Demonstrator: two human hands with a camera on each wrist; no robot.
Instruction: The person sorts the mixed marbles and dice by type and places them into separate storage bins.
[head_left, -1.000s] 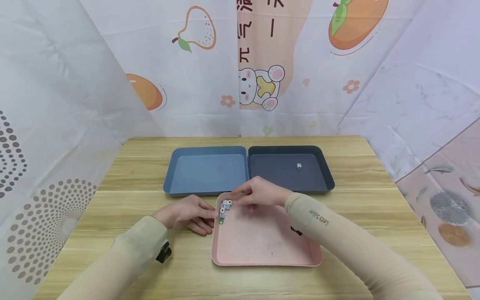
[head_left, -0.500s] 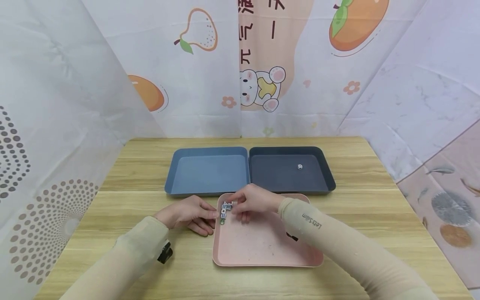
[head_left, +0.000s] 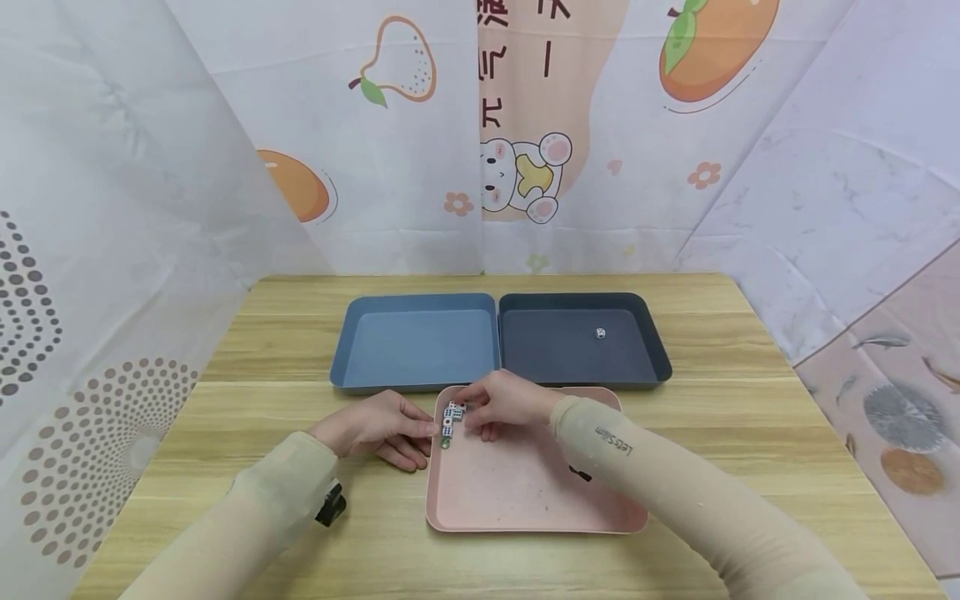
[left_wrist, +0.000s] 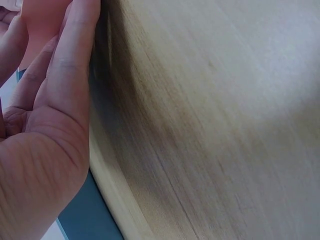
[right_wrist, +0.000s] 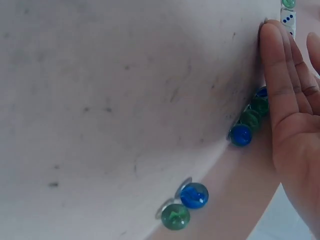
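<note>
In the head view, a pink tray lies before me, its left rim between my left hand's thumb and fingers. White dice with dots cluster along the tray's left wall, a green marble at their near end. My right hand reaches over the tray's far left part. Its thumb and index fingertips are at the cluster's right-hand die; whether they pinch it is unclear. Blue and green glass marbles line the tray's wall beside the right hand in the right wrist view.
Behind the pink tray stand a blue tray and a dark navy tray, side by side. One die lies in the navy tray. Wood-grain table surrounds the trays, and a printed curtain hangs behind.
Over the last second my right hand moved slightly left and nearer, down to the dice, then stayed almost still. My left hand keeps its place at the pink tray's rim.
</note>
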